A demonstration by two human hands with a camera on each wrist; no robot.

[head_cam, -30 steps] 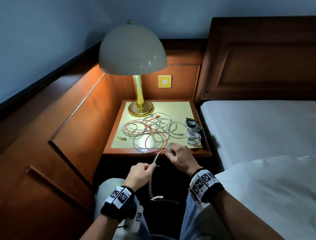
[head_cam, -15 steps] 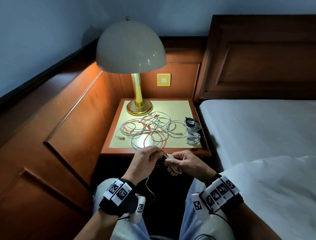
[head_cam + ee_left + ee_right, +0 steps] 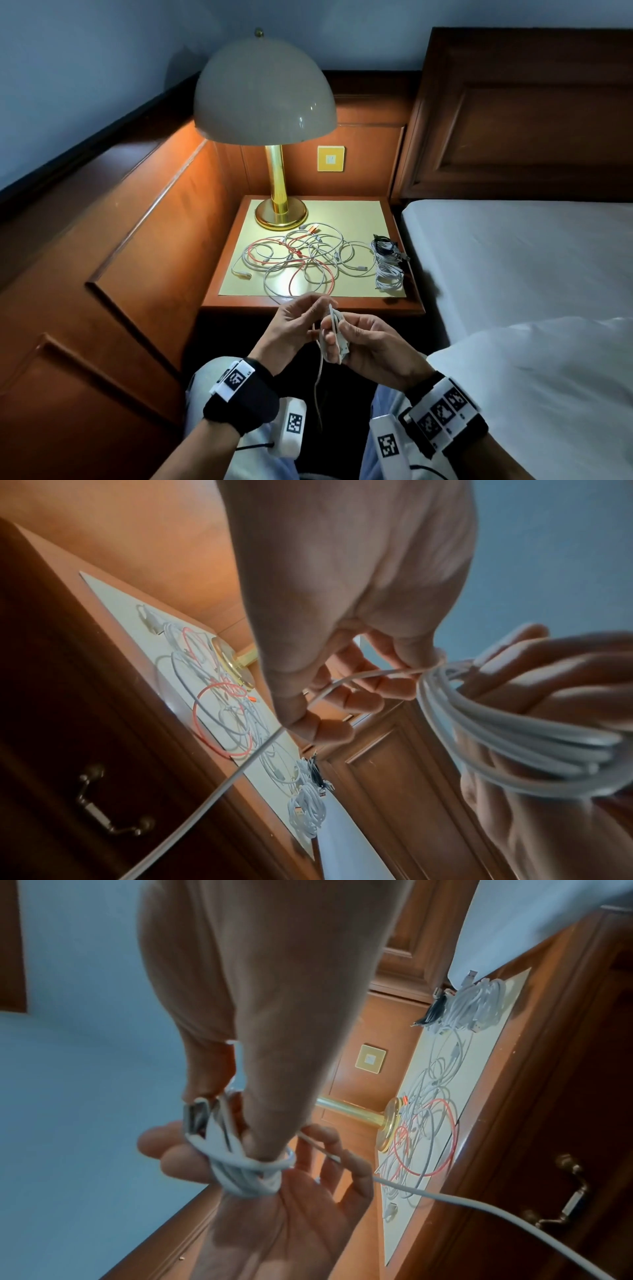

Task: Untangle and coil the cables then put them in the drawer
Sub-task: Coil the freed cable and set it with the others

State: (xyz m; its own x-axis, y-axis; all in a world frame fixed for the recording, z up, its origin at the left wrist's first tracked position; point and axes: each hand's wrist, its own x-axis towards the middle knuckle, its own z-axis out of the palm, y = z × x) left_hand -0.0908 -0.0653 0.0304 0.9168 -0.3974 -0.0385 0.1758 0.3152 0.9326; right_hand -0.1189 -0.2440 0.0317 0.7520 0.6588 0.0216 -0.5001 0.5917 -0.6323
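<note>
A white cable coil (image 3: pixel 335 337) is wound round the fingers of my right hand (image 3: pixel 342 342), just in front of the nightstand (image 3: pixel 308 306). In the right wrist view my right hand (image 3: pixel 205 1137) holds the coil (image 3: pixel 246 1172) with its USB plug (image 3: pixel 194 1118) showing. My left hand (image 3: pixel 310 318) pinches the free strand beside the coil. Seen from the left wrist, that hand (image 3: pixel 329 696) has its fingers curled round the strand (image 3: pixel 240 772), which hangs down. A tangle of white and red cables (image 3: pixel 301 260) lies on the nightstand. The drawer handle (image 3: pixel 113 804) shows on the shut drawer front.
Coiled white cables (image 3: pixel 388 274) and a black coil (image 3: pixel 383 245) lie at the nightstand's right edge. A brass lamp (image 3: pixel 277 212) stands at its back. The bed (image 3: pixel 513 257) and a white pillow (image 3: pixel 548 394) are on the right, wooden panelling (image 3: pixel 137 257) on the left.
My hands have come together from being spread apart along the cable. The right hand drew back from the nightstand edge, and the hanging tail is shorter.
</note>
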